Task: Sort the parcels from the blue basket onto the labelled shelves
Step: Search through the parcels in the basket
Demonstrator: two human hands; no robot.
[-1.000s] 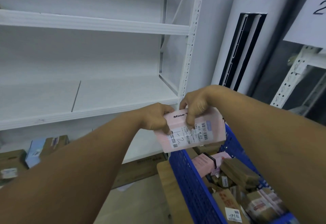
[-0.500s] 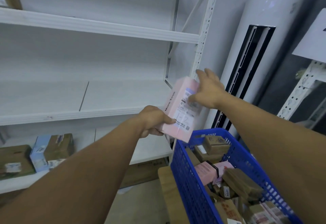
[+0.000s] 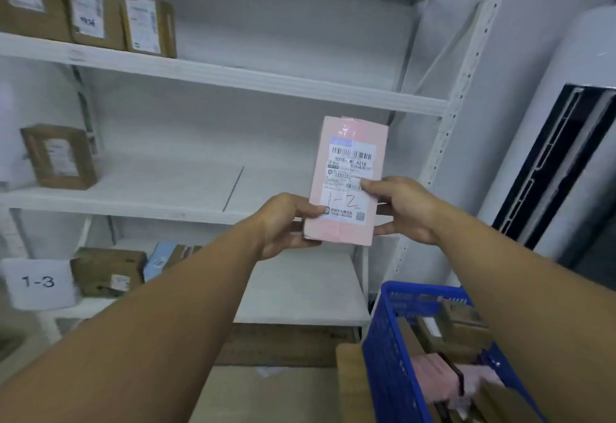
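Holding it up with both hands now: the pink parcel [image 3: 348, 142] stands upright in the air, its white shipping label turned to the camera, and a handwritten "1-2" reads plainly near the bottom of that label. The left hand [image 3: 286, 222] pinches the lower left corner, thumb flat on the front, fingers tucked behind. The right hand [image 3: 405, 209] grips the right edge a little higher, thumb on the label just above the handwriting, fingers wrapped under and behind.

The parcel hovers in front of the middle shelf [image 3: 133, 204], toward its right end and close to the white perforated upright [image 3: 466, 72], touching neither. Far to the left on that shelf, one brown box [image 3: 60, 156] stands on its own. Up on the top shelf [image 3: 266, 80], a row of brown parcels [image 3: 90, 9] stands at the left. Down on the lower shelf [image 3: 300, 289], a brown carton [image 3: 106, 271] sits just beside a light blue box [image 3: 163, 257], and a white card marked "1-3" [image 3: 38, 282] hangs at the far left.

Bottom right, the blue basket [image 3: 383, 372] holds more parcels: brown boxes [image 3: 463, 322] toward the back, pink ones [image 3: 430, 372] nearer the front. A tall white air-conditioning unit [image 3: 566, 55] stands to the right of the shelving.
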